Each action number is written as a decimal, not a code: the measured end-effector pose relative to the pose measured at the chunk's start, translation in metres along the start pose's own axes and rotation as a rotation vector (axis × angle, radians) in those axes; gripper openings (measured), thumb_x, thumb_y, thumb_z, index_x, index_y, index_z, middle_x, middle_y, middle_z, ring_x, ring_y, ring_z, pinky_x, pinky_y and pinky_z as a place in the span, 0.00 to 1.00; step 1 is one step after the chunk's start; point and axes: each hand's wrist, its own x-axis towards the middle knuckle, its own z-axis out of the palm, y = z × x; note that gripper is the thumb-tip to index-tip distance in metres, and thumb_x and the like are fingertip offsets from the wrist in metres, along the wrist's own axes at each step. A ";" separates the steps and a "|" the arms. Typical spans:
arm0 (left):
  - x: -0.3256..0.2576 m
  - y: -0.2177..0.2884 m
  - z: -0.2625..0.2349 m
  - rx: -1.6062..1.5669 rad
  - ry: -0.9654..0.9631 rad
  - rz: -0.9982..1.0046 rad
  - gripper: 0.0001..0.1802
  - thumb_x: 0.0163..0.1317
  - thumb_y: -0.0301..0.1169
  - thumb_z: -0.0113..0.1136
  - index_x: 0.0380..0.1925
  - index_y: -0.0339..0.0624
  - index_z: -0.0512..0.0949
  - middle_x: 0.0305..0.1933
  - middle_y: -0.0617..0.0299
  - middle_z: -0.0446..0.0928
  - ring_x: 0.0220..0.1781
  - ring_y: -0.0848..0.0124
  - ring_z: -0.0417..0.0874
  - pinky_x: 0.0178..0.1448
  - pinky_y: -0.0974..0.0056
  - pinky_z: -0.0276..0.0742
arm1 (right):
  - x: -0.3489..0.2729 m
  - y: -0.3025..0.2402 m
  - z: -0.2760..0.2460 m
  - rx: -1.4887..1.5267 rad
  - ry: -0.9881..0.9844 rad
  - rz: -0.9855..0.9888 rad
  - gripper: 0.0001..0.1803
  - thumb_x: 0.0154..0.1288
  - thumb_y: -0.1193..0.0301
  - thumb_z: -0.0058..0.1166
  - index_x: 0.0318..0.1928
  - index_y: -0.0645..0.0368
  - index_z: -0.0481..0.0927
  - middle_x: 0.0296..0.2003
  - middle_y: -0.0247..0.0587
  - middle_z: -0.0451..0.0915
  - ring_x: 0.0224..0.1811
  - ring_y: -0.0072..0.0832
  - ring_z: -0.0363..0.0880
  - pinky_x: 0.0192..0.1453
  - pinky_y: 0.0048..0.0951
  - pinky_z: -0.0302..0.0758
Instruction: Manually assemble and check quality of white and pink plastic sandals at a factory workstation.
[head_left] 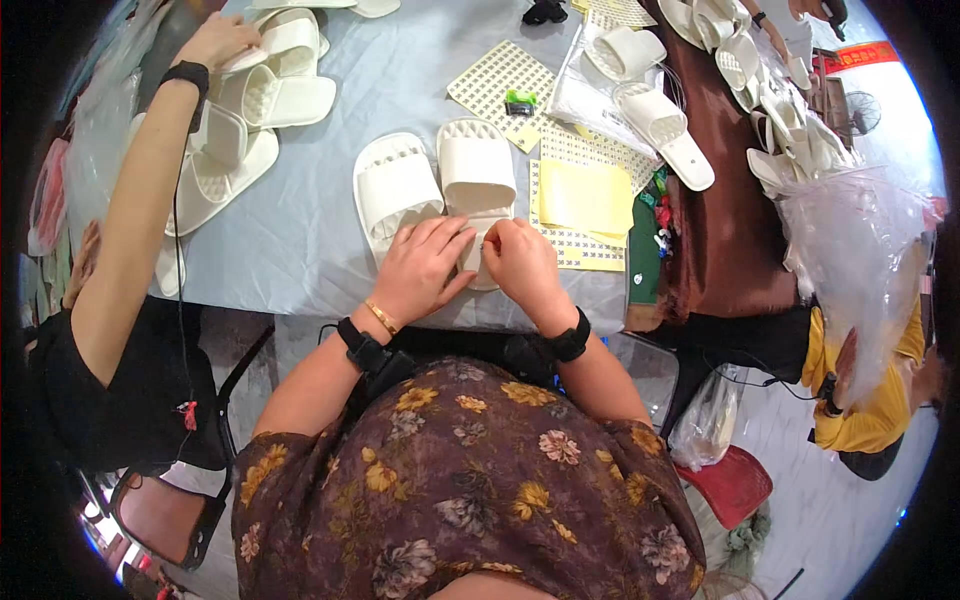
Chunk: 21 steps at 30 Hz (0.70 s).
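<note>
Left hand [420, 268] flat, fingers spread, pressing right slipper's [478, 190] heel | right hand [520, 262] pinching something small at that heel, beside left slipper [396, 188] | advice: brace slipper, press evenly.

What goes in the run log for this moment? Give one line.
left hand: on heel of white slipper | right hand: pinching at same heel | second slipper: beside it | surface: grey table | yellow sheet: right of slippers

Upper left of your frame, a co-worker's arm [140, 190] reaches over a heap of white slippers [250, 110]. Right of centre lies a yellow sticker sheet [585, 197]; beyond it a brown cloth [725, 220] and, far right, a clear plastic bag [860, 250].
</note>
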 end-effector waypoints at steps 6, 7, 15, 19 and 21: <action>-0.001 0.000 0.001 -0.010 0.000 -0.011 0.28 0.57 0.40 0.66 0.57 0.42 0.75 0.62 0.59 0.73 0.63 0.60 0.72 0.64 0.55 0.65 | 0.006 0.001 0.002 -0.100 -0.073 -0.042 0.06 0.57 0.71 0.57 0.29 0.59 0.77 0.28 0.47 0.79 0.31 0.48 0.80 0.36 0.45 0.77; -0.001 0.000 0.003 -0.014 -0.006 -0.013 0.28 0.57 0.41 0.66 0.57 0.43 0.75 0.63 0.59 0.72 0.63 0.60 0.71 0.64 0.55 0.65 | 0.005 0.001 0.000 -0.076 -0.066 -0.058 0.05 0.57 0.71 0.57 0.29 0.60 0.77 0.28 0.47 0.79 0.31 0.48 0.80 0.36 0.45 0.77; -0.002 0.001 0.001 0.034 0.039 0.003 0.27 0.57 0.42 0.65 0.55 0.43 0.76 0.61 0.60 0.74 0.63 0.63 0.72 0.64 0.58 0.65 | -0.004 0.009 -0.003 0.163 -0.011 -0.058 0.05 0.58 0.72 0.58 0.31 0.58 0.76 0.27 0.47 0.77 0.29 0.46 0.80 0.34 0.44 0.76; 0.000 0.001 0.000 0.034 0.042 0.008 0.27 0.57 0.42 0.65 0.55 0.43 0.77 0.61 0.60 0.74 0.63 0.63 0.72 0.64 0.58 0.65 | -0.004 0.006 -0.003 0.072 0.000 -0.072 0.05 0.59 0.72 0.59 0.31 0.58 0.76 0.28 0.46 0.77 0.30 0.47 0.80 0.34 0.44 0.76; 0.000 0.000 0.000 0.031 0.047 0.008 0.27 0.57 0.42 0.65 0.55 0.43 0.77 0.61 0.60 0.74 0.63 0.63 0.72 0.64 0.58 0.65 | -0.001 0.004 -0.003 0.049 -0.019 -0.083 0.05 0.58 0.72 0.59 0.31 0.58 0.76 0.28 0.47 0.77 0.30 0.47 0.80 0.34 0.44 0.76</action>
